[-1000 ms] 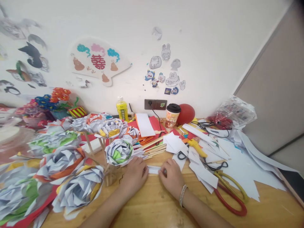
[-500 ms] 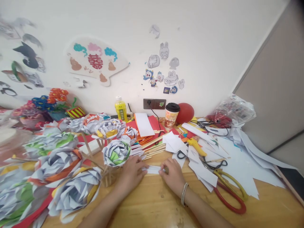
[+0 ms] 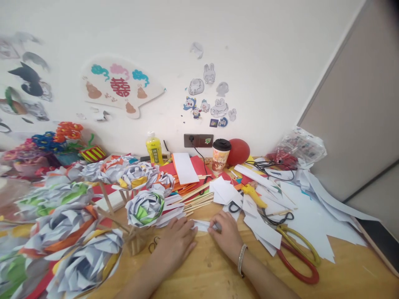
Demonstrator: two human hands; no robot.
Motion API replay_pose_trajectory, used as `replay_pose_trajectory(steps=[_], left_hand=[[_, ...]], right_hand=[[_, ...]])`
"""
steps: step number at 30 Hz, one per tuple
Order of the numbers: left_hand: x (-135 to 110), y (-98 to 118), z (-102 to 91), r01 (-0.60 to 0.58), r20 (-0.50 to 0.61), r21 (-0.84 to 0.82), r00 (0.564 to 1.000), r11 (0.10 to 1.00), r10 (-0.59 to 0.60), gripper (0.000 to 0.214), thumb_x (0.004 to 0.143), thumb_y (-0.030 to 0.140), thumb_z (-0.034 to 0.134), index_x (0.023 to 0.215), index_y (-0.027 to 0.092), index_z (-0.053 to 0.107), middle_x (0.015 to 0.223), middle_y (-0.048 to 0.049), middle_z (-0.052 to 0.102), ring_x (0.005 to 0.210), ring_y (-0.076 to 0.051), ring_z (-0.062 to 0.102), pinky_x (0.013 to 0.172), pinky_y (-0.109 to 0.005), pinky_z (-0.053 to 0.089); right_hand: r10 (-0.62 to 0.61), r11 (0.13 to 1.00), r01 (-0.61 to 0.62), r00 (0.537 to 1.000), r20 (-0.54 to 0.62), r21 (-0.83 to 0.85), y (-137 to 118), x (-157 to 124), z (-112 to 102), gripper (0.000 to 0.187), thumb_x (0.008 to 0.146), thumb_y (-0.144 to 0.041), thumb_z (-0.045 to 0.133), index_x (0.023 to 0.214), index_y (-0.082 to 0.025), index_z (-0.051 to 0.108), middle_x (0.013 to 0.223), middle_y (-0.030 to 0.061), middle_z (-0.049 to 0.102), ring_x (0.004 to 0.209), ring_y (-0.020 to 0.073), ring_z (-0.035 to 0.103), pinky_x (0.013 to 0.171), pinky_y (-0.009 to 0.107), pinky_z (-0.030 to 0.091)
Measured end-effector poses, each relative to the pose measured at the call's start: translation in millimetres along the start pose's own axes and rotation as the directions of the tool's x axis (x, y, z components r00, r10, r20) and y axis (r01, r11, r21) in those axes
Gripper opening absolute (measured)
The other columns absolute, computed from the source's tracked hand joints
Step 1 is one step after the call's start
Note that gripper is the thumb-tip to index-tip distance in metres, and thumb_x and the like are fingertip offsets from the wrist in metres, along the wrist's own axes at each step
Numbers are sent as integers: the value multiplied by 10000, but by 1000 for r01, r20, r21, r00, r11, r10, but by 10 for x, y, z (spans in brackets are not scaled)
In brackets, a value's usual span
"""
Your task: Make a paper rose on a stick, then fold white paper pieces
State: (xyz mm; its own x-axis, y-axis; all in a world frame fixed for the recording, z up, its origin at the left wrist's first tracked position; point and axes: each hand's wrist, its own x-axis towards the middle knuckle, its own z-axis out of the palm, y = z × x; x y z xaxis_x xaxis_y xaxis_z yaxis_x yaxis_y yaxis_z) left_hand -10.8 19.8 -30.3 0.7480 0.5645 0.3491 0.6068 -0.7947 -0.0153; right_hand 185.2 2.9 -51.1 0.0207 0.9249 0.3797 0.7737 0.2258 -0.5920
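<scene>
My left hand [image 3: 176, 244] lies flat on the wooden table [image 3: 215, 270], fingers pressing down the left end of a small folded white paper strip [image 3: 202, 225]. My right hand [image 3: 227, 236], with a silver bracelet at the wrist, is closed in a pinch on the strip's right end. The strip lies flat between both hands. Just beyond the left hand stands a paper flower [image 3: 145, 207] with a green centre on a wooden stick.
Several large paper flowers [image 3: 62, 224] crowd the left. Wooden sticks [image 3: 199, 199], white paper pieces [image 3: 264, 226], a yellow glue gun [image 3: 254, 195] and red-and-yellow loops [image 3: 296, 257] lie to the right. A yellow bottle [image 3: 153, 148], coffee cup [image 3: 220, 154] and red balloon [image 3: 239, 151] stand by the wall.
The view has drifted right and down slightly. Both hands stay on the paper strip; the left hand's fingers have spread flatter over its left end.
</scene>
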Motion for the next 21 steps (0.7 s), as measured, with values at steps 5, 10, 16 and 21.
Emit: replay_pose_trajectory(steps=[5, 10, 16, 21], left_hand=[[-26, 1, 54, -26, 33, 10, 999, 1000, 26, 245, 851, 177, 491, 1083, 178, 568, 1108, -68, 609, 1070, -274, 504, 884, -438, 415], [-37, 23, 53, -47, -6, -113, 999, 993, 47, 242, 895, 144, 398, 1090, 163, 539, 1141, -87, 588, 1100, -235, 498, 922, -390, 430], [-2, 40, 4, 71, 19, -248, 997, 966, -68, 197, 932, 184, 362, 1031, 204, 531, 945, -37, 610, 856, -169, 544, 764, -299, 463], [18, 57, 71, -3, 22, -156, 1000, 988, 7, 187, 932, 168, 378, 946, 187, 563, 828, -28, 590, 786, -178, 511, 688, -301, 423]], right_hand=[[-154, 986, 155, 988, 6, -56, -16, -9, -35, 197, 736, -53, 583, 855, -209, 592, 865, 26, 599, 813, 182, 529, 697, 292, 407], [-481, 833, 488, 871, 94, -261, 27, 21, -50, 123, 848, -131, 533, 762, -188, 600, 764, 31, 596, 762, 177, 486, 679, 304, 368], [-576, 722, 602, 796, 186, -342, 38, 58, -88, 144, 873, -138, 510, 757, -171, 590, 740, 40, 580, 724, 174, 464, 646, 293, 357], [-577, 740, 598, 800, 168, -308, 62, 20, -27, 213, 867, -69, 457, 719, -160, 581, 710, 47, 569, 704, 178, 459, 643, 299, 360]])
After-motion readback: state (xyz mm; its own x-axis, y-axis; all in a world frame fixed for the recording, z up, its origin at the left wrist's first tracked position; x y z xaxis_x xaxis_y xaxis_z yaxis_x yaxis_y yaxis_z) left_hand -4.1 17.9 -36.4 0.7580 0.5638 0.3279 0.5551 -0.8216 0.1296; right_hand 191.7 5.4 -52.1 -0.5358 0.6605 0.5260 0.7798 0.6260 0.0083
